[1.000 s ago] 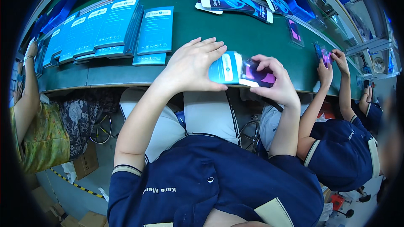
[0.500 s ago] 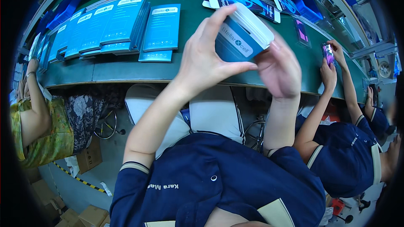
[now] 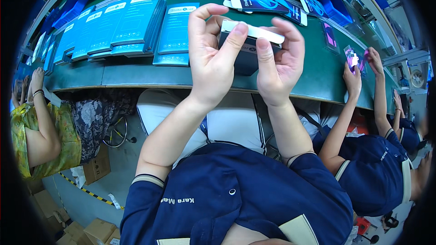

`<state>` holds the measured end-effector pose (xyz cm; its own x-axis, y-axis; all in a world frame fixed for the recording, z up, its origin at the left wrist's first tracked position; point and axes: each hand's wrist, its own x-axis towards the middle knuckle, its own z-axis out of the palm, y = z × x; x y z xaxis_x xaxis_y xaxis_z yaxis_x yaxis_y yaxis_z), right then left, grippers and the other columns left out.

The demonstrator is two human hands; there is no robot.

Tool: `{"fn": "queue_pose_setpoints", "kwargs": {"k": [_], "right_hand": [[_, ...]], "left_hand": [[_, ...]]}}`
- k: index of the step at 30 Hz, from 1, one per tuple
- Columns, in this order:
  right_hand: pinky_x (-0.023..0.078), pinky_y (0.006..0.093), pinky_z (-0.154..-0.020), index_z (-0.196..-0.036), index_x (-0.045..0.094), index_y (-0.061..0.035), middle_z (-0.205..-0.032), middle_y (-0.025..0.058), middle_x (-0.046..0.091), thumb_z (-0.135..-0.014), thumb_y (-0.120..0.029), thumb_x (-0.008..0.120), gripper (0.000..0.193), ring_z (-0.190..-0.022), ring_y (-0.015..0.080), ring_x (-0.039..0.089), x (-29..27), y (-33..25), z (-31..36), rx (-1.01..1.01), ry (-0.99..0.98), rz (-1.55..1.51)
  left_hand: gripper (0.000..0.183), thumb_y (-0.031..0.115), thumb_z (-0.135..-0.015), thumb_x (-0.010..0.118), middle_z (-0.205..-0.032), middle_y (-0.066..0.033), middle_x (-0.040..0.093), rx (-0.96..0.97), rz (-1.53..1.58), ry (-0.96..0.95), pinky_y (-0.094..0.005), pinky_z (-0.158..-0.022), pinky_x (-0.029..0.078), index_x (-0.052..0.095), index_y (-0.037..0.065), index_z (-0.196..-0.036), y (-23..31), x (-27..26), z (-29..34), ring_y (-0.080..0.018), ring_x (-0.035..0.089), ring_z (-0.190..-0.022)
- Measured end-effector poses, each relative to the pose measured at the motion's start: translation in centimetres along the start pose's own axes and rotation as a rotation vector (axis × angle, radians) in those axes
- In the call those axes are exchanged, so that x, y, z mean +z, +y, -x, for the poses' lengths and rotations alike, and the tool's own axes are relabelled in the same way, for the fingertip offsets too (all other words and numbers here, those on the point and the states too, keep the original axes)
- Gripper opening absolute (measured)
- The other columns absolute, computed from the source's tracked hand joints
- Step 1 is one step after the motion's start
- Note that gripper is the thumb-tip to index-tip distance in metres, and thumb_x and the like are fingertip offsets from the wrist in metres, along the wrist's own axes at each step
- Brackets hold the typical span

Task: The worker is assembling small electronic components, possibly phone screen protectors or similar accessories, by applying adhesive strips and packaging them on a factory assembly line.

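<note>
Between my two hands, above the near edge of the green table, is a small blue carton (image 3: 246, 63) with its white end (image 3: 261, 33) turned up. My left hand (image 3: 210, 59) grips its left side, the thumb laid on the white end. On the other side my right hand (image 3: 280, 61) is closed round the right end, thumb against the front face and fingers curled behind. Most of the front is shaded, and the back is hidden. Just left of my left hand, a short stack of blue boxes (image 3: 172, 41) lies on the table.
More stacks of blue boxes (image 3: 138, 18) fill the table's left. Dark and blue printed cartons (image 3: 256, 3) lie beyond my hands, beside a blue bin (image 3: 335, 7). At right, a co-worker's hands hold a pink-purple item (image 3: 352, 59); another co-worker's hand (image 3: 37, 79) is far left.
The carton has tipped so its white end shows as a narrow strip, and the front has turned downward. My right hand moved up and left, and both thumbs came in to the top edge.
</note>
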<state>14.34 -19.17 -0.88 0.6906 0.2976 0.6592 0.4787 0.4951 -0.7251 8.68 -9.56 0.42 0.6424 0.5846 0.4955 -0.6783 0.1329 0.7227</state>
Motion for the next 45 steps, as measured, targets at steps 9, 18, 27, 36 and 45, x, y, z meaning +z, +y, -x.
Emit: {"fn": "queue_pose_setpoints", "kwargs": {"k": [9,18,27,36,45], "right_hand": [[0.05,0.0285,-0.085,-0.117,0.037,-0.0062,-0.112,0.0154,0.057,-0.093,0.001,0.065,0.038,-0.099,0.0164,0.059,-1.3,2.5,0.4,-0.153,-0.092,0.09],[0.041,0.0413,-0.106,-0.135,0.044,-0.0016,-0.132,0.0221,0.053,-0.096,-0.039,0.063,0.058,-0.128,0.0318,0.051,-3.2,5.4,-7.4,0.088,-0.342,0.56],[0.045,0.0574,-0.101,-0.154,0.03,-0.0155,-0.135,0.0182,0.06,-0.091,-0.04,0.064,0.076,-0.121,0.0388,0.057,-3.1,4.6,-4.2,-0.078,-0.844,1.107],[0.045,0.0406,-0.104,-0.128,0.06,-0.0001,-0.132,0.0201,0.062,-0.094,-0.026,0.062,0.043,-0.12,0.0334,0.059,-22.9,4.1,-10.3,0.11,-0.333,1.471],[0.046,0.0403,-0.096,-0.127,0.062,-0.0047,-0.12,0.0194,0.061,-0.087,-0.026,0.073,0.046,-0.11,0.0356,0.057,-19.0,-1.2,-0.3,0.247,-0.242,1.533]], "left_hand": [[0.032,-0.002,-0.088,0.071,-0.104,-0.0128,0.065,0.354,-0.356,-0.084,-0.0282,-0.081,0.052,0.058,0.003,-0.117,-2.7,-1.9,-0.2,-0.0176,0.064,-0.093],[0.092,0.016,-0.064,0.079,-0.151,-0.0319,0.028,0.21,-1.67,-0.216,-0.0446,-0.09,0.052,0.038,-0.008,-0.143,1.3,-1.5,0.5,-0.041,0.054,-0.105],[0.059,0.031,-0.092,0.062,-0.14,-0.0308,0.049,0.328,-1.683,-0.295,-0.0522,-0.115,0.03,0.053,-0.013,-0.13,0.5,-3.0,-0.3,-0.0408,0.044,-0.136],[0.087,0.05,-0.08,0.072,-0.151,-0.0325,0.034,0.136,-1.563,-1.089,-0.0453,-0.114,0.035,0.043,0.0,-0.145,1.1,-0.9,2.8,-0.0437,0.034,-0.142],[0.031,0.014,-0.081,0.071,-0.104,-0.0119,0.071,0.401,-1.265,-1.117,-0.0372,-0.092,0.05,0.068,0.004,-0.109,2.6,0.2,0.3,-0.0244,0.067,-0.103]]}}
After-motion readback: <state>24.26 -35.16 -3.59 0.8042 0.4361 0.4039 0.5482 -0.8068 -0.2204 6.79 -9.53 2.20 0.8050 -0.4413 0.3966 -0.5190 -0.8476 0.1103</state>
